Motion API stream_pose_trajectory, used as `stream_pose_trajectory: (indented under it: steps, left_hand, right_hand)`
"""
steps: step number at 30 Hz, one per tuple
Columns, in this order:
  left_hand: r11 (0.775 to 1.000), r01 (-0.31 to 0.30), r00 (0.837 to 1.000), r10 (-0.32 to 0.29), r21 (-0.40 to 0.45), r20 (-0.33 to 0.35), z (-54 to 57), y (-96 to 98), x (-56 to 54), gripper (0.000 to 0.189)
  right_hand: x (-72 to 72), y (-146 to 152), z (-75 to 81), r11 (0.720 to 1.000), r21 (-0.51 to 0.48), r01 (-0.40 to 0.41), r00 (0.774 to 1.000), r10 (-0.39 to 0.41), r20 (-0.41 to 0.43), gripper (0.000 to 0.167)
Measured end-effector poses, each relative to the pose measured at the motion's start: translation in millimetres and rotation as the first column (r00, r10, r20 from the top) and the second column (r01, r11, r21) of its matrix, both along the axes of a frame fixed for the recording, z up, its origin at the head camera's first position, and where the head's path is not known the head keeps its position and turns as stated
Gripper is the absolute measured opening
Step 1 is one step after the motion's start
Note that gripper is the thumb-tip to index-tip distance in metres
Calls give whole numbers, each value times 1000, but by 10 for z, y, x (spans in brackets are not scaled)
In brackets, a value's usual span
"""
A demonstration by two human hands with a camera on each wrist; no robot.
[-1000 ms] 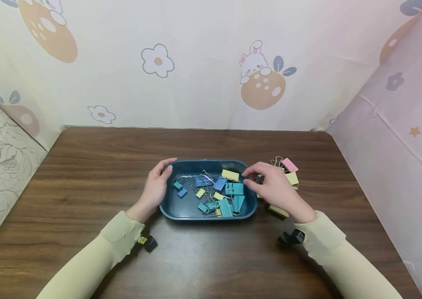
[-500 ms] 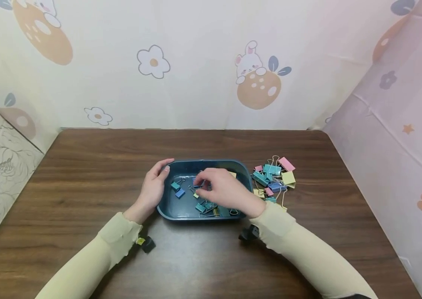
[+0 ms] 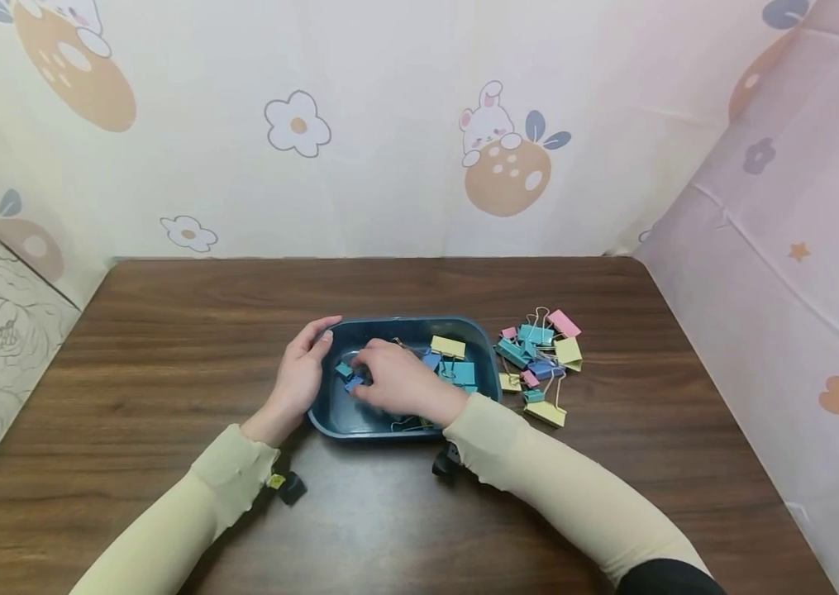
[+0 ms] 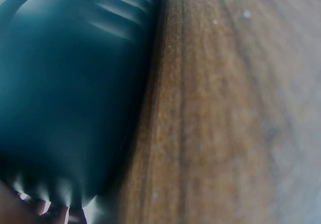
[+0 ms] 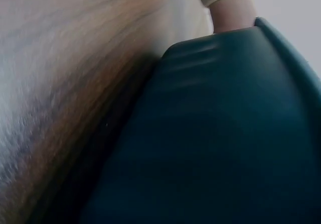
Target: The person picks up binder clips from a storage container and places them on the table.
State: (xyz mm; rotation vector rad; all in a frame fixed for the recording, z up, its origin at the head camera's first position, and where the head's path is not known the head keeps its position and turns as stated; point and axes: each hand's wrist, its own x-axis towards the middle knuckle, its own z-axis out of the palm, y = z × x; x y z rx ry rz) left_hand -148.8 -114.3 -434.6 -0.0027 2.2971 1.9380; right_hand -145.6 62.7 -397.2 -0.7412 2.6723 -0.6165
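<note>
blue clip [image 3: 355,383] now at the fingertips of the right hand [image 3: 400,380]

from out here, on my head view, i follow the right hand leftward: a second ago it was at the right end of the tray [image 3: 348,420], half a second ago above the middle, and now it reaches into the tray's left part. its fingers are bent, the tips right by the blue clip. i cannot tell whether they pinch that clip or merely meet it, and my wrist views give mostly the tray's outer wall and the bench [image 3: 203,347]. the small teal clip [image 3: 345,371] lies just beside it, closer to the tray's left end.

the left hand [image 3: 296,382] has kept its place: it grips the tray's left end, thumb at the rim, fingers along the outside. i take that as steadying.

the crossing uncovers a yellow clip [image 3: 448,346] and a wide teal one in the tray's right end; the clips mid-tray are now largely hidden under the hand. on the bench, just right of the tray, the mixed heap of clips [image 3: 544,368] looks undisturbed.

for the work, i judge that attention has moved to the two small clips apart from the cluster. the blue one remains inside the tray.
</note>
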Motion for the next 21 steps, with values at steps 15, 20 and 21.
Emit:
stream_pose_trajectory:
  steps: [15,20,21]
  left_hand:
    - [1000,-10,1000,10,16,7,-3,-4,7,39]
    - [1000,1,1000,-1,25,-7,-19,4,3,39]
    - [1000,5,1000,-4,25,-11,-24,6,0,38]
  right_hand:
    - [-60,-203,-68,979,203,-11,993,34,-112,33]
    - [-62,-198,-65,980,198,6,997,9,-75,28]
    - [-58,-193,-61,981,193,10,998,3,-65,28]
